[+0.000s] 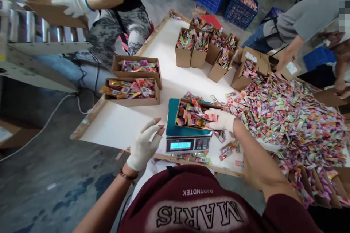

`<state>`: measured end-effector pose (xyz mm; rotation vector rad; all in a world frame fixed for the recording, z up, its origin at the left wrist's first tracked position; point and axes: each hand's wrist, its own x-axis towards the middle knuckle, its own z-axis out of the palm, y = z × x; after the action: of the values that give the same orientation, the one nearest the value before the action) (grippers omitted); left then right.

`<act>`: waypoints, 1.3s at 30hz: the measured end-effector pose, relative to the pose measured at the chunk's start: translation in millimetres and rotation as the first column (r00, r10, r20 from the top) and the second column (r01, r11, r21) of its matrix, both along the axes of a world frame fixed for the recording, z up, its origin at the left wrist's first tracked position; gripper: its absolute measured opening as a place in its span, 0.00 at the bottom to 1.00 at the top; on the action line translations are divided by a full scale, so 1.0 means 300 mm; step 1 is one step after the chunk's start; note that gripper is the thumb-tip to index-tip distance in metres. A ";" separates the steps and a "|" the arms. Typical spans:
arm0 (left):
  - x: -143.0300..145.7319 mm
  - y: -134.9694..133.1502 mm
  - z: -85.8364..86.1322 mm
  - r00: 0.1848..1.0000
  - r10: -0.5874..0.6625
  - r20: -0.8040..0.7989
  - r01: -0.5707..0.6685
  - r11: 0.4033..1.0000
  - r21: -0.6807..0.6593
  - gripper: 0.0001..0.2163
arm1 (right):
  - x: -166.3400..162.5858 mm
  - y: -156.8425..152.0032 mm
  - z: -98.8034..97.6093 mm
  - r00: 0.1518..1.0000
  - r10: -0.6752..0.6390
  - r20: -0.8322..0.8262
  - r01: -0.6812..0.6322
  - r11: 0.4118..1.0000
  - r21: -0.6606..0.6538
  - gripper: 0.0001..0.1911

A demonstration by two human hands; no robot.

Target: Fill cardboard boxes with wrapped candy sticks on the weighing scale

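**Sachet box on scale: handling and clearance**

A small open box [194, 115] sits on the teal pan of the scale [188, 136], near the front edge of the bench [123, 123]. It is heaped with sachets, several standing above the rim.

Right hand [222, 120], gloved: fingers rest on the top sachets at the box's right side. Grip is loose and narrow, touching the sachets; whether it pinches one cannot be told.

Left hand [144, 143], gloved: open, fingers spread and slightly curled, holding nothing, hovering over bare bench just left of the scale.

Handling, as judged:
- Box: thin cardboard, light, walls likely to flex. Take it by two opposite walls low down, or under the base.
- Sachets: light, glossy film, likely slippery; loose tops may slide off if the box tilts.

Edges and room:
- Scale stands just inside the front edge, with stray sachets beside it.
- Right: a large sachet pile [287, 116] reaches almost to the scale; little free room.
- Left: open bench, then two filled boxes [132, 87] farther back.
- Behind: more filled boxes [202, 45], well apart.
- Other people's hands work at the far corners, away from the scale.
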<state>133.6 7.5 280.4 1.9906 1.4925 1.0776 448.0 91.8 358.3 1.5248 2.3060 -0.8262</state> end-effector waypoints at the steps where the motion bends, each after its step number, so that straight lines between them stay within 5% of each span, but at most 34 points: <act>1: -0.008 -0.008 -0.013 0.999 0.029 0.021 -0.028 0.999 -0.025 0.08 | 0.034 -0.025 0.022 0.997 -0.022 -0.080 0.027 0.998 0.052 0.13; 6: -0.009 0.006 -0.010 0.997 0.041 0.064 -0.038 0.998 -0.056 0.09 | 0.188 -0.165 0.098 0.912 -0.149 -0.382 0.279 0.908 0.312 0.17; 11: 0.034 0.096 0.084 0.997 -0.009 0.074 0.002 0.996 0.090 0.06 | 0.271 -0.274 0.101 0.851 -0.270 -0.451 0.438 0.838 0.325 0.21; 19: 0.147 0.149 0.223 0.979 -0.187 0.080 0.164 0.959 0.232 0.06 | 0.169 -0.246 0.097 0.892 -0.127 -0.434 0.343 0.815 0.467 0.16; 23: 0.170 0.119 0.240 0.976 -0.208 0.058 0.189 0.954 0.232 0.06 | 0.071 -0.168 0.062 0.946 -0.087 -0.311 0.225 0.870 0.440 0.16; 27: 0.161 0.079 0.223 0.979 -0.190 0.073 0.170 0.960 0.221 0.05 | -0.037 -0.085 -0.002 0.982 -0.187 0.041 0.166 0.940 0.299 0.23; 30: 0.134 0.044 0.199 0.981 -0.172 0.089 0.155 0.972 0.175 0.05 | -0.070 -0.063 -0.027 0.961 -0.195 0.199 0.145 0.960 0.239 0.17; 32: 0.109 0.020 0.181 0.986 -0.141 0.092 0.128 0.983 0.130 0.06 | -0.054 -0.072 -0.026 0.972 -0.198 0.128 0.156 0.947 0.280 0.14; 35: 0.072 -0.008 0.152 0.990 -0.080 0.114 0.075 0.996 0.053 0.07 | 0.007 -0.106 -0.006 0.959 -0.200 -0.199 0.267 0.870 0.414 0.10; 39: 0.055 -0.012 0.131 0.988 -0.052 0.146 0.057 0.998 -0.034 0.10 | 0.087 -0.158 0.040 0.787 -0.140 -0.601 0.495 0.725 0.479 0.10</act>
<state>150.2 3.9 319.9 1.8735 1.3661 1.1360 474.0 44.3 370.3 2.2940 2.9609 -0.6463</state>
